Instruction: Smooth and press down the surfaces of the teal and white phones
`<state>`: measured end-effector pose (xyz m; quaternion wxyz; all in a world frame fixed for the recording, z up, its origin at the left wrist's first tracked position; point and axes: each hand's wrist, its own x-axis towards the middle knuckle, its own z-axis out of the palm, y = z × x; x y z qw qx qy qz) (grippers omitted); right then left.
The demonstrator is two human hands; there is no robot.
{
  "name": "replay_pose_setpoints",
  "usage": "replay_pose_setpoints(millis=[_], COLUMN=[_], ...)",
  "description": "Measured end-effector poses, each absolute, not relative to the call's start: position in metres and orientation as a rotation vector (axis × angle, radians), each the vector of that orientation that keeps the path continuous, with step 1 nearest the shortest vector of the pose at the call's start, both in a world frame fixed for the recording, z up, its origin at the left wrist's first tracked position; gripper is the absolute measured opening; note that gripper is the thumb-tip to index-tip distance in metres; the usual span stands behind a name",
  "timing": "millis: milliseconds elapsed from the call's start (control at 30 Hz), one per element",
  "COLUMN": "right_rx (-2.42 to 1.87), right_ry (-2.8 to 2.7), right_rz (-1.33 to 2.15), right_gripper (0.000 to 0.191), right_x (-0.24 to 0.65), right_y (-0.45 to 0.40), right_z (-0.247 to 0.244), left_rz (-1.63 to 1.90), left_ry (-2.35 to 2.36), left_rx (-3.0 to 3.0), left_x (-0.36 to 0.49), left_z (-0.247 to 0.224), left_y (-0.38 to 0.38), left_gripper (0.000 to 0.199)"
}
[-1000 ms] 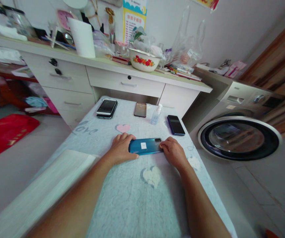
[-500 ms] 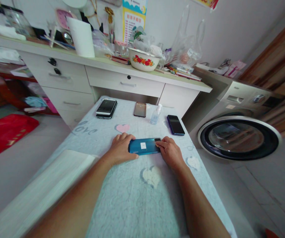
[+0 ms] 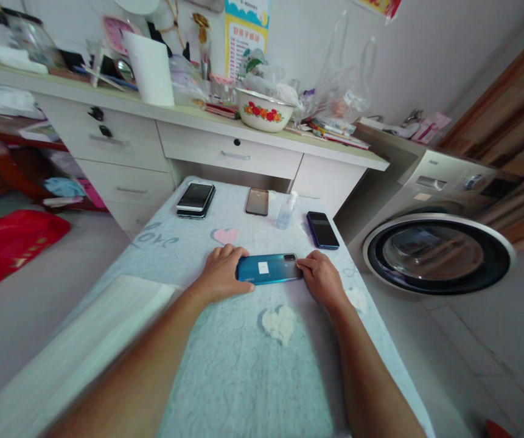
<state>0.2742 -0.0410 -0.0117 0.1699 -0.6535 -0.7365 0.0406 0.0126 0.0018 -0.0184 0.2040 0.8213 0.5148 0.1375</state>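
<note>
A blue smartphone [image 3: 268, 277] lies back side up on the cloth-covered table, a small white sticker on its middle and its camera block at the right end. My left hand [image 3: 223, 274] grips the phone's left end between thumb and fingers. At the right end, my right hand [image 3: 323, 277] has its fingers pinched together against the phone's edge by the camera. Whatever those fingertips may hold is too small to make out. Beyond the phone stand a clear spray bottle [image 3: 286, 210] and a brownish phone case [image 3: 257, 201].
A dark phone [image 3: 322, 230] lies to the right, and a stack of phones [image 3: 196, 200] at the far left of the table. Behind is a white desk [image 3: 229, 152] carrying a flowered bowl [image 3: 265, 111]. A washing machine [image 3: 435, 176] stands at the right.
My right hand has slid a little to the right, from over the camera block to the phone's right edge. My left hand and the phone stay put.
</note>
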Motion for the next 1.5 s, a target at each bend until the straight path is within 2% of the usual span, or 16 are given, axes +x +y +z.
replay_pose_setpoints(millis=[967, 1267, 1500], right_rx=[-1.860, -1.767, -1.558], right_ry=[-1.995, -2.152, -2.263], right_rz=[0.102, 0.194, 0.389], right_gripper=[0.027, 0.025, 0.026], right_x=[0.273, 0.281, 0.282], right_y=[-0.023, -0.038, -0.048], right_z=[-0.021, -0.008, 0.002], left_rz=[0.370, 0.383, 0.384], left_ry=[1.430, 1.434, 1.432], left_rx=[2.301, 2.293, 2.303], left_x=[0.012, 0.013, 0.013], left_z=[-0.018, -0.018, -0.019], left_y=[0.002, 0.002, 0.002], left_gripper=[0.064, 0.063, 0.065])
